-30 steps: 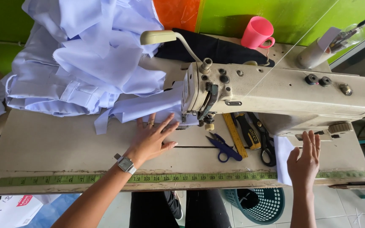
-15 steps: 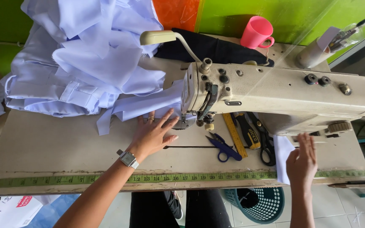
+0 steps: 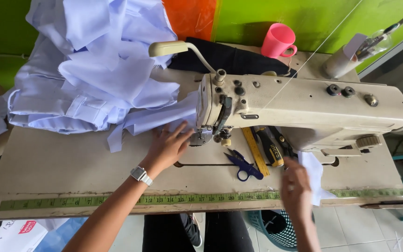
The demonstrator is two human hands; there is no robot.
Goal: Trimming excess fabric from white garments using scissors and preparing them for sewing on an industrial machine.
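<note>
- Fingers of my left hand (image 3: 166, 148) spread wide and lie flat, palm down, nothing clamped, just pressing on the table (image 3: 71, 163) at the edge of the pale blue strip of fabric (image 3: 157, 119).
- Fingertips reach right up to the presser foot (image 3: 201, 138) of the cream sewing machine (image 3: 304, 109), touching or just short of it; I can't tell which.
- That strip runs from the needle area off to the left and up, joining the big heap of pale blue cloth (image 3: 99, 70) piled on the far left of the table.
- The strip looks flat near my hand, a loose tail hanging down beside it, folds and creases further up.
- A silver wristwatch (image 3: 141, 175) sits on my left wrist.
- My right hand (image 3: 296, 189) is low at the front edge of the table, fingers loosely curled against a small white piece of cloth (image 3: 314, 177); whether I'm pinching it or only touching it, I can't tell.
- That white piece lies below the machine's arm, drooping over the table's front edge.
- Between my hands: blue thread snips (image 3: 243, 165), a yellow ruler (image 3: 256, 151) and a black-and-yellow tool (image 3: 271, 148), all lying close together under the machine.
- A green measuring tape (image 3: 94, 201) runs along the front edge.
- A pink cup (image 3: 278, 41) stands at the back.
</note>
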